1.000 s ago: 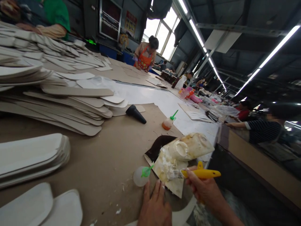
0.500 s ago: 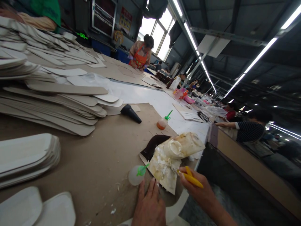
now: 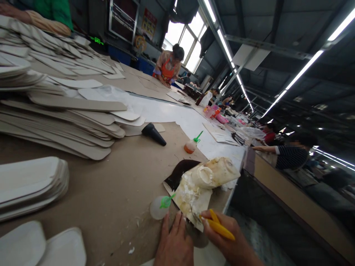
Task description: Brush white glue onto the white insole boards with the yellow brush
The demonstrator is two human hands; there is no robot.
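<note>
My right hand (image 3: 227, 242) is closed round a yellow-handled brush (image 3: 217, 227), whose head rests on the near edge of a glue-smeared card (image 3: 191, 201). My left hand (image 3: 174, 245) lies flat on the brown table (image 3: 122, 192), fingers stretched out, just left of the card. A small clear bottle with a green nozzle (image 3: 160, 206) lies beside its fingertips. Behind the card a glue-caked tub (image 3: 213, 171) lies tipped on its side, partly over a dark brown piece (image 3: 179, 171).
Stacks of white and grey insole boards (image 3: 55, 107) fill the left side. A black cone (image 3: 154, 133) and an orange bottle with a green nozzle (image 3: 191, 145) lie further back. A person in an orange apron (image 3: 169, 66) works far off; another in stripes (image 3: 288, 155) sits at right.
My right hand has drawn the brush nearer along the card, toward its near edge. The view has shifted slightly. My left hand stays flat on the table.
</note>
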